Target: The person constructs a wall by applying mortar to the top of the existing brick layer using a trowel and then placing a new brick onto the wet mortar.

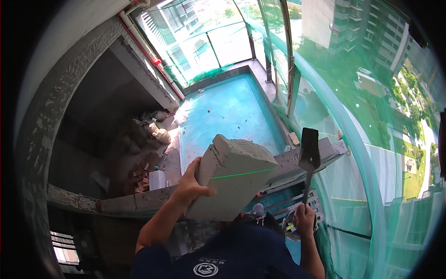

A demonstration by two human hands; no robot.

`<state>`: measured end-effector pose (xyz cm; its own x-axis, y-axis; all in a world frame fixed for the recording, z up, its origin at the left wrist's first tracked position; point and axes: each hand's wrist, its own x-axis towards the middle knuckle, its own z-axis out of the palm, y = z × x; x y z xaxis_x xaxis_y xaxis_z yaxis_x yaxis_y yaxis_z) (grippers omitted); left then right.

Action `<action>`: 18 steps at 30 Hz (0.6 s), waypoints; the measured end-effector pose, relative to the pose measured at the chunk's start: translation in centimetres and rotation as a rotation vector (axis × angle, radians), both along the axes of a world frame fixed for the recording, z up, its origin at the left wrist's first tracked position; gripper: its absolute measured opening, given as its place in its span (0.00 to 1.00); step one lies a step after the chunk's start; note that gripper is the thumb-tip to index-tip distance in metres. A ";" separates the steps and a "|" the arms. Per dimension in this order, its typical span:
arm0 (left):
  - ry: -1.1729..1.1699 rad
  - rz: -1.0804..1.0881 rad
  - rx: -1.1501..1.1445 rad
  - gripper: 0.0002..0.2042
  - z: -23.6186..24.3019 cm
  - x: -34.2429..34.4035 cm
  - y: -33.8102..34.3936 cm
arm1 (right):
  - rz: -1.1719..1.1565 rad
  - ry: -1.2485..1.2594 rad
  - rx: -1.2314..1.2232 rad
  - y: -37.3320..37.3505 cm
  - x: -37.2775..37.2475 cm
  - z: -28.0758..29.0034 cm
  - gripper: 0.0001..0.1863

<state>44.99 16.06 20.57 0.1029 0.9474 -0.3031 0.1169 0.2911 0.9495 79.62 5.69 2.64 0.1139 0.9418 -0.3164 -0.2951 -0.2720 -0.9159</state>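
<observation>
My left hand (191,186) grips the left edge of a large grey building block (232,195), its thumb lying on the face. The block is tilted in front of my chest. Its far end (244,151) is rough and lumpy; whether that is mortar or a broken surface I cannot tell. A thin green light line crosses the block near that end. To the right, my right hand (304,218) is closed around the handle of a trowel (310,144). The trowel's dark, flat blade points away from me, apart from the block.
A low concrete ledge (148,197) runs across in front of me. Beyond it lies a blue-coated floor (220,114). Sacks (160,134) and broken bricks (139,179) lie at the left, near a white container (157,180). Green netting (362,153) hangs on the right.
</observation>
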 end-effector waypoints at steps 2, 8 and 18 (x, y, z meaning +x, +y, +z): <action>0.062 -0.048 0.005 0.54 -0.9 -0.2 0.4 | 0.002 0.057 -0.046 1.6 -0.8 -0.4 0.21; -0.110 -0.323 -0.192 0.52 1.4 3.6 1.7 | -0.008 0.542 -0.324 3.2 -4.5 -2.6 0.23; -0.018 -1.566 -0.528 0.47 -7.9 28.0 7.2 | -0.540 1.365 -0.002 -13.8 0.6 -7.4 0.24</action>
